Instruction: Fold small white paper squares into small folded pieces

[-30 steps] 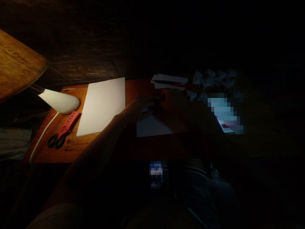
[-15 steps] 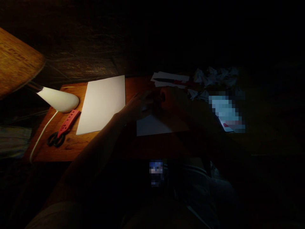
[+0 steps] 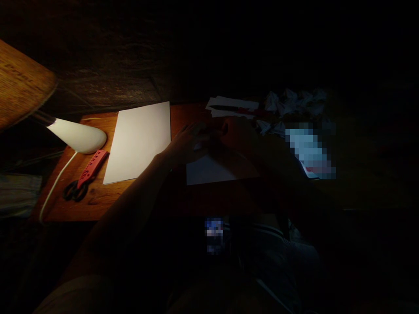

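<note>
Near the middle of the wooden table, in dim light, my left hand (image 3: 191, 138) lies over the far part of a white sheet of paper (image 3: 216, 172). Its fingers look stretched out and low over the sheet. Close beside it, my right hand (image 3: 238, 130) is curled, knuckles up, at the same far part of the paper. Shadow hides whatever its fingers pinch. The near edge of the sheet lies flat on the table. To the left of my left hand rests a larger stack of white paper (image 3: 139, 144), brightly lit.
A desk lamp with a white base (image 3: 80, 136) stands at left, its cord (image 3: 57, 185) trailing off the edge. Scissors in a red sheath (image 3: 93, 168) lie before it. Behind my hands, a knife (image 3: 225, 108) rests on paper pieces, beside folded paper pieces (image 3: 288, 102). A blurred phone-like object (image 3: 309, 152) lies right.
Both hands stay at the far part of the sheet, with only slight finger movement. The whole view has shifted a little.
</note>
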The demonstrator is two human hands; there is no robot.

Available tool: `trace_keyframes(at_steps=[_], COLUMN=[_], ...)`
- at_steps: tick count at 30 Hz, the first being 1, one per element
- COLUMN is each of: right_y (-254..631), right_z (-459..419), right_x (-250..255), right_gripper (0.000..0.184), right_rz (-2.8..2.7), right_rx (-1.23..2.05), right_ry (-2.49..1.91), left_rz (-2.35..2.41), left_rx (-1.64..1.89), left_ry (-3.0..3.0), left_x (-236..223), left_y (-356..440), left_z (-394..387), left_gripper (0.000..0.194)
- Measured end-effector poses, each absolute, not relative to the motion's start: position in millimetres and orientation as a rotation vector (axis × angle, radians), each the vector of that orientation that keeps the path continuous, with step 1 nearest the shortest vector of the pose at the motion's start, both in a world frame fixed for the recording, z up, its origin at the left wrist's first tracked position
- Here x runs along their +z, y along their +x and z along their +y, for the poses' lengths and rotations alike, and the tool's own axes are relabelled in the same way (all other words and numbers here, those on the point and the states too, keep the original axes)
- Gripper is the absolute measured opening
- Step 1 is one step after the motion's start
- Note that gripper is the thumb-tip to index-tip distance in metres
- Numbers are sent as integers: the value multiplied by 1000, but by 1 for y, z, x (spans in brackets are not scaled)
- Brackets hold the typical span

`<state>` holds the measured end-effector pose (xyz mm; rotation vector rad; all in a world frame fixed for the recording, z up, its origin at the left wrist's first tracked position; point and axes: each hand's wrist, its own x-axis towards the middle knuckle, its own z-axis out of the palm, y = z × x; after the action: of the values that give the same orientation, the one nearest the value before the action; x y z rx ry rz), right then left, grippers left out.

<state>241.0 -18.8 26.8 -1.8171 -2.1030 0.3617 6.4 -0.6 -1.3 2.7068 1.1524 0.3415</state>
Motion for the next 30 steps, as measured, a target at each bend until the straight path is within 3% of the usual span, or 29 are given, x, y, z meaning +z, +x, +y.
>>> trace_keyframes(at_steps=[8, 30], right_y=[239, 260], right_z=[-25, 1], right_x=[27, 29], right_gripper=[13, 18], right_rz=[-2092, -2465], right_rx=[366, 427], right_ry=[-1702, -1385], left_rz=[1170, 1173], left_rx=[298, 269], left_ry=[2714, 2647], left_x=[-10, 2], left_y=[5, 5], left_z=[7, -1], left_gripper=[33, 36])
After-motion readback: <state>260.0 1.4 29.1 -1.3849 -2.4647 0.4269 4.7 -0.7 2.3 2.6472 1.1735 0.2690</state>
